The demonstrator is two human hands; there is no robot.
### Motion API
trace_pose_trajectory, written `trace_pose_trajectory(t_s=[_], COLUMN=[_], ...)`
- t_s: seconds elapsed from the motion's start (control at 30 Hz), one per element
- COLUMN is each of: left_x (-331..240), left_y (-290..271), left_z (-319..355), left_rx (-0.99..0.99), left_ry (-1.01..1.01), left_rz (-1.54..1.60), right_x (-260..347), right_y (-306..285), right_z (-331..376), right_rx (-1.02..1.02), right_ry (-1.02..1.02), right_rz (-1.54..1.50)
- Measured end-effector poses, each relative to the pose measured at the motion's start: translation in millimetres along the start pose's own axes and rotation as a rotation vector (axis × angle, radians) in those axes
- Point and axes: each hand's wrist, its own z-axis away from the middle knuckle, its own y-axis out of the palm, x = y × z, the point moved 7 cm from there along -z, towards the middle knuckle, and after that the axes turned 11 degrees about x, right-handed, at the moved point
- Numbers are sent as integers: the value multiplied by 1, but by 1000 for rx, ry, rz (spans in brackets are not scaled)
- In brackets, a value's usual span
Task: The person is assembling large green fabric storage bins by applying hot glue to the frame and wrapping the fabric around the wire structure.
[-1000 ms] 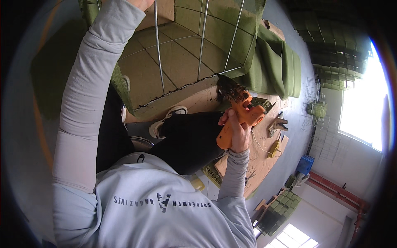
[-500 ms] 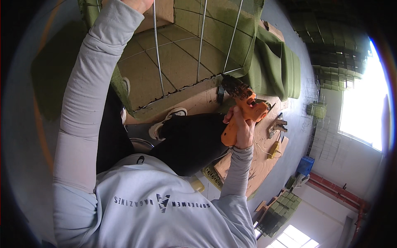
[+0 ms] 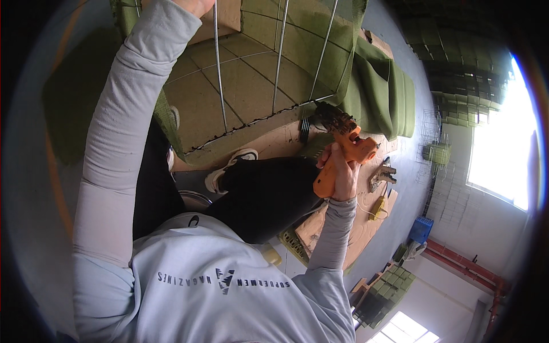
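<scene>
My right hand (image 3: 343,174) is wrapped round the grip of an orange pistol-grip power tool (image 3: 357,147). Its dark, dirty nose touches or nearly touches the near right corner of a wire-mesh cage (image 3: 263,118); contact is hard to judge. Green fabric (image 3: 303,43) lines the cage's sides, and dark ties run along its lower edge wire. At the top edge, only a sliver of my left hand (image 3: 197,6) shows beside an upright wire; its fingers are outside the picture, so its grip is hidden.
Loose green fabric (image 3: 380,86) drapes right of the cage. Cardboard (image 3: 357,228) lies on the floor, bearing a metal bracket-like piece (image 3: 383,174) and a yellow object with a cord (image 3: 378,207). A blue crate (image 3: 422,228) and stacked green blocks (image 3: 386,291) stand farther right.
My right hand and the power tool have shifted slightly right and up, the tool's nose moving along near the cage corner. My left arm has barely moved.
</scene>
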Motion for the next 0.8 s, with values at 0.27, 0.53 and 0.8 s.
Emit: trace_pose_trajectory(t_s=[0.27, 0.53, 0.8], left_x=[11, 0, -1], left_y=[7, 1, -2], left_z=[-3, -1, -1], left_rx=[10, 0, 0], left_ry=[-21, -2, -5], left_rz=[35, 22, 18], right_x=[-4, 4, 0], right_y=[-18, -9, -13], right_z=[4, -6, -5], right_rx=[-19, 3, 21], right_ry=[34, 36, 38], right_rz=[57, 70, 39])
